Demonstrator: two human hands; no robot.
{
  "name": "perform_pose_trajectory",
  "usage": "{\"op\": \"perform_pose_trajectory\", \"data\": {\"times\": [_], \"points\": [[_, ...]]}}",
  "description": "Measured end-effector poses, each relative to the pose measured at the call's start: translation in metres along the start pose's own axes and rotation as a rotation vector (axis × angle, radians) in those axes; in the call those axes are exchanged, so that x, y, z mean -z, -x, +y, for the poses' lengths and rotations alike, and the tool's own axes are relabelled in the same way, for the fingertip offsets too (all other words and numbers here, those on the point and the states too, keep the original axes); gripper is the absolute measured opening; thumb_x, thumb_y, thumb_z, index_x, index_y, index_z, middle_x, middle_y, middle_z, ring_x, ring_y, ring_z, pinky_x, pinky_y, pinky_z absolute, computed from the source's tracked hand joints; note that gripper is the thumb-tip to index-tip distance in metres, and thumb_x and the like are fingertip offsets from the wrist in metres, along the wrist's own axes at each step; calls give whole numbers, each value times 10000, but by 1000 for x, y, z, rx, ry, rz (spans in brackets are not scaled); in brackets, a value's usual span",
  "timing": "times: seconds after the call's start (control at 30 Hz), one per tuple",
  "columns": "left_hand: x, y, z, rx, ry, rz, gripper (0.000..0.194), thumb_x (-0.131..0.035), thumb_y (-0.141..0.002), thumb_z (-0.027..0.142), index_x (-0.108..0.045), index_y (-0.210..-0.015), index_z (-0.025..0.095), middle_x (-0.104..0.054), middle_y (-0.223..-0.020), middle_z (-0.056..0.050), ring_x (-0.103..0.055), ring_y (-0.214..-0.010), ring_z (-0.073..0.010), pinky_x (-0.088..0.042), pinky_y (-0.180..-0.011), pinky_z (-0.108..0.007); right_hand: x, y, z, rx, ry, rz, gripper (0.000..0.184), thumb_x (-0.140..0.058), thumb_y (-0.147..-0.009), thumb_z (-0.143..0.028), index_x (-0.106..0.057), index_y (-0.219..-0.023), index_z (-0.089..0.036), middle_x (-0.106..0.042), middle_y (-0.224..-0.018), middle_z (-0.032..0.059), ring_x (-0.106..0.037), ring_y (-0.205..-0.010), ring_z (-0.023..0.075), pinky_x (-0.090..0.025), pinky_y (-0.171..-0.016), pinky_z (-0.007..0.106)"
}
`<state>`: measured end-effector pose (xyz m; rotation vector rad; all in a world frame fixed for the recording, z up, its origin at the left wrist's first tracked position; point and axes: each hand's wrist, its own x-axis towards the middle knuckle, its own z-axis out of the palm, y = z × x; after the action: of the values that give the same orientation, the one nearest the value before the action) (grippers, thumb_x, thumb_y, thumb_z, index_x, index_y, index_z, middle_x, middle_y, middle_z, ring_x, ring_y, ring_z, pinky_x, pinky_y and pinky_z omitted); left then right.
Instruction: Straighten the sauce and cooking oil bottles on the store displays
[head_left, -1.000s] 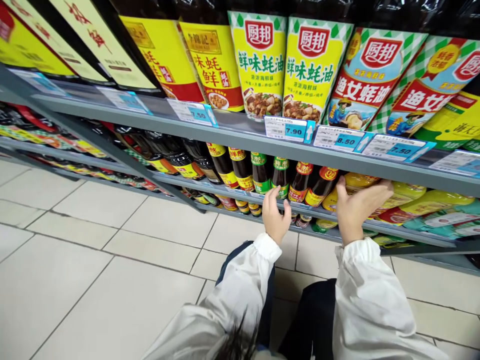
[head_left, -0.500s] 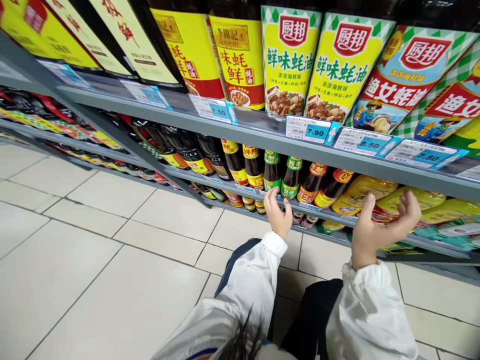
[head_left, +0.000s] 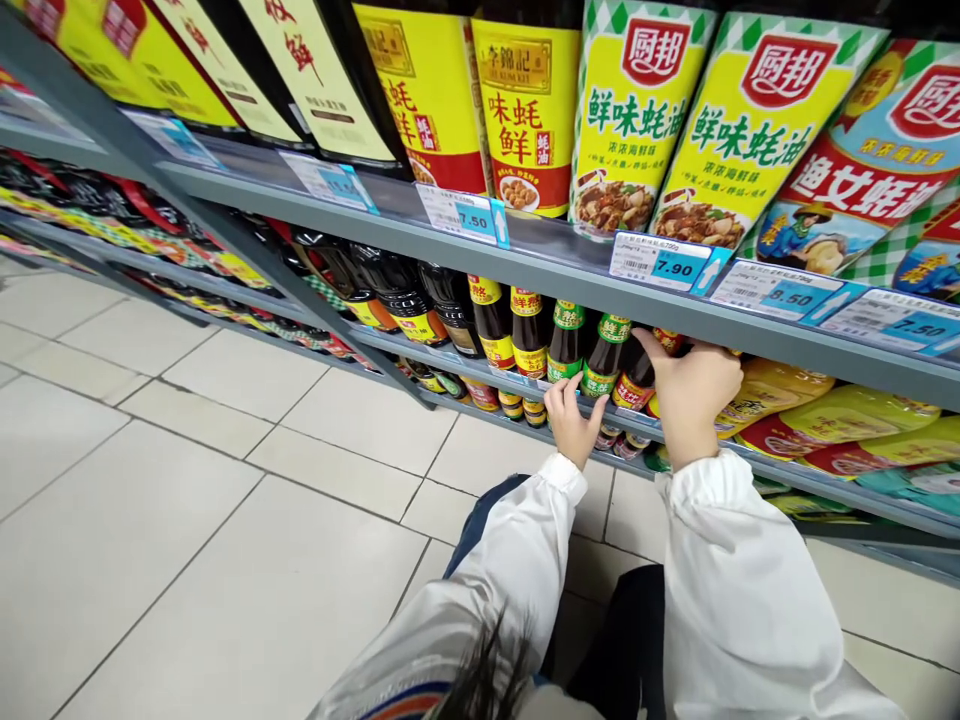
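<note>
Hands at Lower Sauce Shelf

Head cam: L hand (head_left: 574, 425), half open, held nothing, near green-labelled dark glass btl (head_left: 601, 368) on grey metal shelf (head_left: 795, 470). R hand (head_left: 694, 395), thumb spread, was by red-labelled dark glass btl (head_left: 634, 378); grip unclear.

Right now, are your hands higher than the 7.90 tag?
No, the left hand and right hand are both below the tag.

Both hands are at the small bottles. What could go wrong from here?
The small dark bottles stand close together, so the right hand might knock a neighbor over. They also stand near their shelf's front edge, so a nudged one could drop to the tiled floor. That hand also looks close to the upper shelf's edge and could bump it.
</note>
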<state>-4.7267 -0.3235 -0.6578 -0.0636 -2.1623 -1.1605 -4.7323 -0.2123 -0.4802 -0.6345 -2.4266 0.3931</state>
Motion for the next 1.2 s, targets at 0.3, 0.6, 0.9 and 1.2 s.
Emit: {"op": "perform_pose_trajectory", "data": {"times": [0.3, 0.6, 0.9, 1.2], "points": [[-3, 0, 2, -5, 26, 34, 494, -692, -922, 459, -619, -1310, 163, -591, -1175, -161, -545, -1175, -304, -450, -1056, -480, 3, -13, 22, 312, -54, -100, 449, -624, -891, -535, -704, -1070, -130, -706, -1149, 214, -618, -1136, 378, -477, -1013, 518], [-3, 5, 9, -10, 30, 6, 476, -658, -949, 419, -551, -1336, 164, -565, -1218, -175, -525, -1212, -317, -433, -1065, -500, -3, -8, 19, 159, -15, -50, 514, -675, -846, -570, -731, -1030, -93, -729, -920, 208, -665, -871, 370, -520, -844, 506], [26, -33, -21, 249, 129, 367, 321, -568, -883, 168, -429, -1170, 201, -514, -1261, -156, -520, -1177, -251, -458, -986, -425, -34, 60, 23, 384, -390, 462, 289, -579, -947, -366, -601, -1146, -157, -738, -1065, 164, -731, -767, 218, -540, -575, 308], [48, -69, -54, 200, 95, 248, 448, -642, -938, 552, -533, -1173, 186, -598, -1145, -113, -592, -1088, -247, -463, -992, -403, -33, 51, -73, 571, -321, 94, 334, -455, -1005, -338, -628, -1235, -167, -694, -1178, 159, -687, -718, 161, -582, -719, 308]]}}
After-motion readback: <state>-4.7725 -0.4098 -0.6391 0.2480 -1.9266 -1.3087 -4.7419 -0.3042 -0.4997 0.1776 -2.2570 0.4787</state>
